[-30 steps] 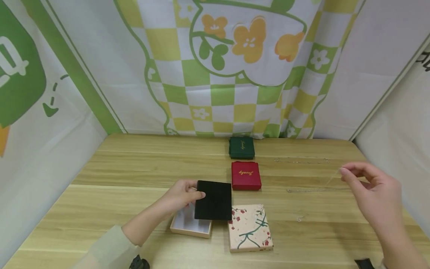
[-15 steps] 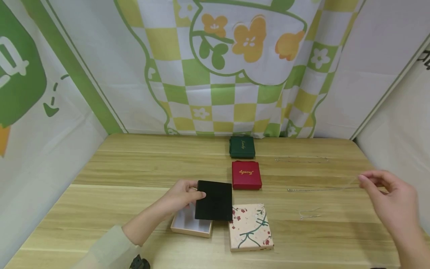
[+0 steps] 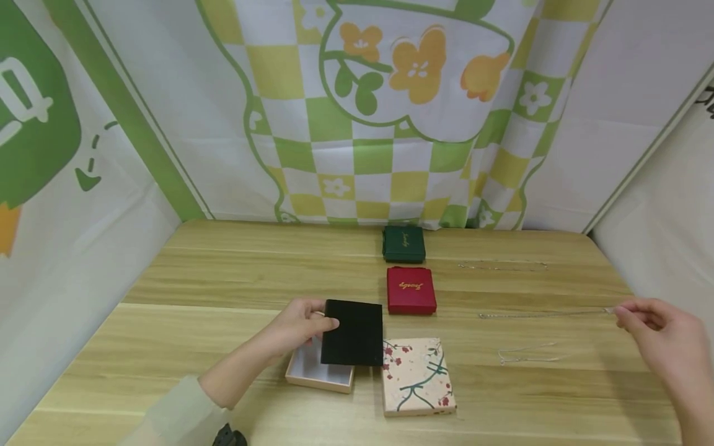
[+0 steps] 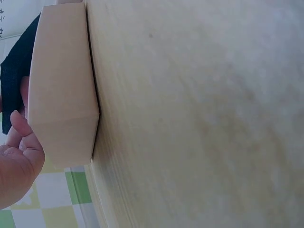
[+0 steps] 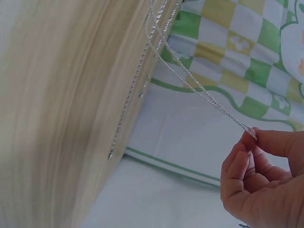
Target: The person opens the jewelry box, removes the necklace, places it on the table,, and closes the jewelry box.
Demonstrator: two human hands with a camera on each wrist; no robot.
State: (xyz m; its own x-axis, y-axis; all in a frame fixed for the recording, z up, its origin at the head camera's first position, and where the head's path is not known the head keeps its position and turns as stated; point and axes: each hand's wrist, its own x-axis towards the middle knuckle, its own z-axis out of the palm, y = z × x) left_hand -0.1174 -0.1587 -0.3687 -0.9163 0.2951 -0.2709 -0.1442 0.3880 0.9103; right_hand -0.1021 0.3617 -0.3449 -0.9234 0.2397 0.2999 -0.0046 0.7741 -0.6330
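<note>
My left hand grips a flat black square pad by its left side, thumb on top. The pad overlaps an open shallow box with a pale inside and the corner of a floral lid. In the left wrist view, the box's plain side wall stands beside the hand. On the right, my right hand pinches the end of a thin silver chain necklace between thumb and fingertips. Its doubled strands slope from the fingers to the table, where the near necklace part lies.
Two more silver chains lie farther back, a middle chain and a far chain. A red jewelry box and a green jewelry box stand at centre. A patterned curtain hangs behind the wooden table.
My right hand has moved right and lower, and more of the near necklace now lies stretched along the table. The left hand keeps the black pad nearly in place.
</note>
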